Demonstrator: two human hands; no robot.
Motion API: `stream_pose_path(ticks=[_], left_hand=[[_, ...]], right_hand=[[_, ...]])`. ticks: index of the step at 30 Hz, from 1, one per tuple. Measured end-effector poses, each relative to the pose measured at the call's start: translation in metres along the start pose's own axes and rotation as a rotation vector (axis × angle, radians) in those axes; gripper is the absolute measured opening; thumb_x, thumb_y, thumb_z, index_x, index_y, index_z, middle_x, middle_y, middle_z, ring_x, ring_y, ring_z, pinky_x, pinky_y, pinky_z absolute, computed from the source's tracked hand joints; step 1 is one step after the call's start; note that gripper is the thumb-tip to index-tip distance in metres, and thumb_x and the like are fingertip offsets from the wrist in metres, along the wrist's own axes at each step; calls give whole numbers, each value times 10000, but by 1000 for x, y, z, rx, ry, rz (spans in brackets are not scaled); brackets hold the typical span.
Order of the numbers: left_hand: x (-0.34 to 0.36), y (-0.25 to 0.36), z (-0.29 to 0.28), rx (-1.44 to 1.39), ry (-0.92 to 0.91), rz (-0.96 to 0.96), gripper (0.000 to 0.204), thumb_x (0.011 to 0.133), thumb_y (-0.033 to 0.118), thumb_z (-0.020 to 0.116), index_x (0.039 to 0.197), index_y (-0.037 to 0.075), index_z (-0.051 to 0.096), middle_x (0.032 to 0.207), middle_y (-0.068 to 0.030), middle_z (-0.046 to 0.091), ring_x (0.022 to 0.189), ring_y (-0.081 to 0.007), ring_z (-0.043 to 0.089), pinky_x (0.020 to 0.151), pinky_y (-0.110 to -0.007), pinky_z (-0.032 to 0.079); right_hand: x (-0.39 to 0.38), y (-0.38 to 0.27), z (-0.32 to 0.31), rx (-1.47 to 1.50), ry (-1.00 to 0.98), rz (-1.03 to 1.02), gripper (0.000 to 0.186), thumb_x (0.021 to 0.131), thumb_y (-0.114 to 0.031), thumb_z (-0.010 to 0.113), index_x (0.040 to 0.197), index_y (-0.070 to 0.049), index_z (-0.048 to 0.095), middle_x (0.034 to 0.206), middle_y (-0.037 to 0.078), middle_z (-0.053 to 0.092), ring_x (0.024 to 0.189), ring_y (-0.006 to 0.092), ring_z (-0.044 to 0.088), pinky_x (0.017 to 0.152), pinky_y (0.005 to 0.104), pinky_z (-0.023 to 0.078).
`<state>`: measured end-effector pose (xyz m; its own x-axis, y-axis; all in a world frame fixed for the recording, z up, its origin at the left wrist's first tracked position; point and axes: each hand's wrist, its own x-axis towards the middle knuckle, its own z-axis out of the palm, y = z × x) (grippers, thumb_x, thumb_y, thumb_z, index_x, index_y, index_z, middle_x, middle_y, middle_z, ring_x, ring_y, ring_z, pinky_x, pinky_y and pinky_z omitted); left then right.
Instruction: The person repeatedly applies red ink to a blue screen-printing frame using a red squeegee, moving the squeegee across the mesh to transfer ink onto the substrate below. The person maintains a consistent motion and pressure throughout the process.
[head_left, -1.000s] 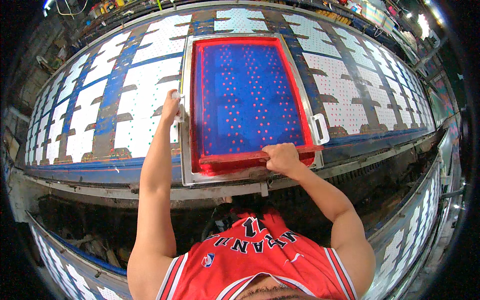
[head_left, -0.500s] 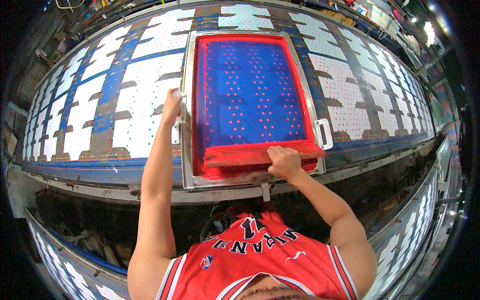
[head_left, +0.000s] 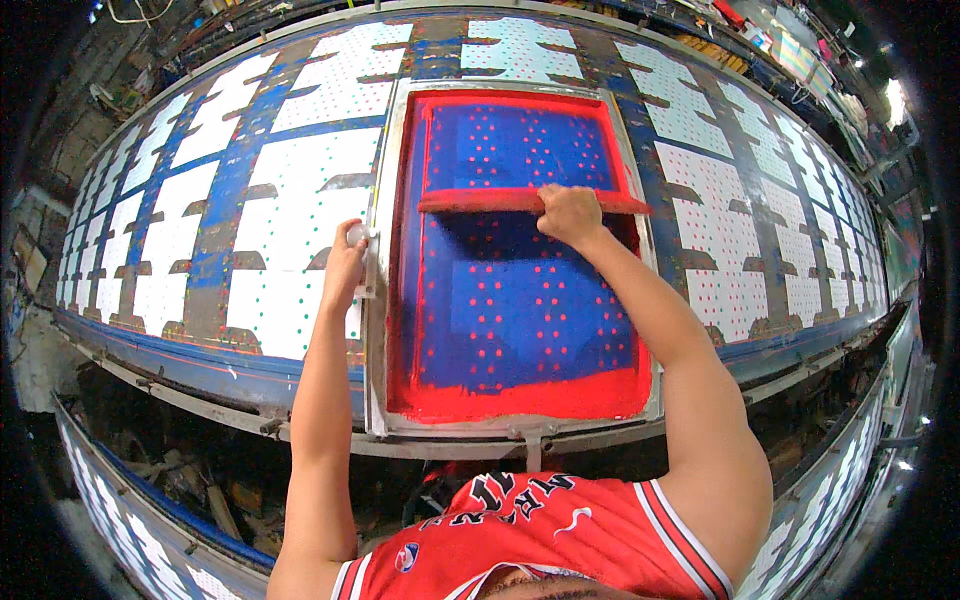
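A screen-printing frame (head_left: 378, 360) lies on the long table, its blue mesh (head_left: 560, 345) dotted with rows of small red spots. My left hand (head_left: 345, 262) is closed round the white handle (head_left: 366, 292) on the frame's left side. With my right hand (head_left: 571, 214) I grip a wide red squeegee (head_left: 480, 201) by its upper edge. It lies crosswise over the upper part of the mesh, casting a dark shadow just below. Thick red ink (head_left: 520, 402) is banked along the near end inside the frame. My right arm hides part of the frame's right side.
White cut fabric pieces (head_left: 300, 290) with green dots lie left of the frame; others (head_left: 708, 240) with red dots lie to its right. A metal rail (head_left: 200, 402) runs along the table's near edge. Shelves with assorted items (head_left: 800, 60) stand beyond the far edge.
My right hand has moved the squeegee from the near end of the mesh to its upper part. Red ink now shows at the near end. My left hand stays on the handle.
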<state>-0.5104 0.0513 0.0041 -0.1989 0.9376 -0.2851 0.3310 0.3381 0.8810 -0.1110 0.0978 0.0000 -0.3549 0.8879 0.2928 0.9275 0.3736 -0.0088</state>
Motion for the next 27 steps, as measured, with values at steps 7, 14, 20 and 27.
stream_pose_path(ticks=[7,14,20,27], left_hand=[[1,3,2,-41,19,-53,355,1000,93,520,1339,199,517,808,-44,584,558,-109,472,464,-306,388],[0,7,5,-43,19,-32,353,1013,107,514,1356,191,512,789,-12,556,542,-81,435,449,-275,357],[-2,10,3,-59,1,-50,363,1013,99,504,1366,182,507,804,-8,557,534,-61,415,436,-249,340],[0,9,4,-63,-3,-48,357,1020,96,510,1362,196,517,812,-17,575,564,-76,451,477,-258,391]], right_hand=[[104,56,28,-64,-8,23,266,672,-229,610,848,-61,716,846,178,733,775,365,727,697,504,583],[172,86,47,-103,-23,86,268,688,-249,662,885,-90,753,855,186,737,820,355,734,731,500,590],[193,99,26,-76,-31,35,248,687,-252,660,844,-92,766,836,194,734,809,359,731,743,504,585],[216,102,16,-62,-45,59,269,693,-258,655,864,-83,767,896,196,738,854,381,724,775,500,581]])
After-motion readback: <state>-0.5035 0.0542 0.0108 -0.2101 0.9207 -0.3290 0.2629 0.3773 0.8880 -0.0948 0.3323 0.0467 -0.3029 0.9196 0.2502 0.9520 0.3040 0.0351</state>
